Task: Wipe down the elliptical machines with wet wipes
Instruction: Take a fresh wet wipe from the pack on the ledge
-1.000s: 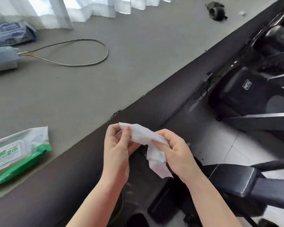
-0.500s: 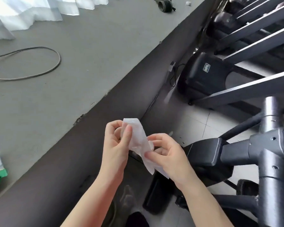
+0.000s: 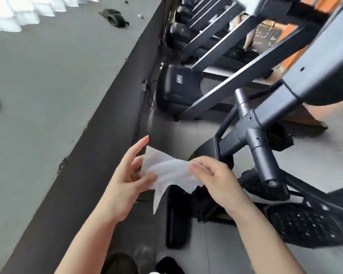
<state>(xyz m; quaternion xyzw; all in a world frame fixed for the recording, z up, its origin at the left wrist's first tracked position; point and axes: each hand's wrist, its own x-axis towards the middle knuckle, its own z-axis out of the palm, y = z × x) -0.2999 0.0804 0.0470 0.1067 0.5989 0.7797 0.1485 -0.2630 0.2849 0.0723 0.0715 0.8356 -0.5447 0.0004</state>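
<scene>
1. Head view, centre of the frame: a thin white wet wipe (image 3: 170, 173) is stretched out between both hands, with one loose corner hanging down toward the lower middle.
2. The left hand (image 3: 127, 180) holds the wipe's left edge; its thumb presses the sheet against the fingers behind it, and the index finger points straight up toward the upper middle.
3. The right hand (image 3: 216, 178) pinches the wipe's right edge between thumb and curled fingers.
4. Right half of the frame: a dark grey metal elliptical machine (image 3: 259, 147), with tubular arms and a black studded foot pedal (image 3: 305, 224) at lower right. The wipe is held just left of it and is not touching it.
5. Upper middle and upper right: a row of further black exercise machines (image 3: 178, 86) recedes toward the top edge.
6. Left half: a grey floor mat (image 3: 57, 76) bordered by a dark brown strip (image 3: 99, 135); a small dark bag (image 3: 115, 17) lies at the upper left, near white curtains (image 3: 18, 12).
</scene>
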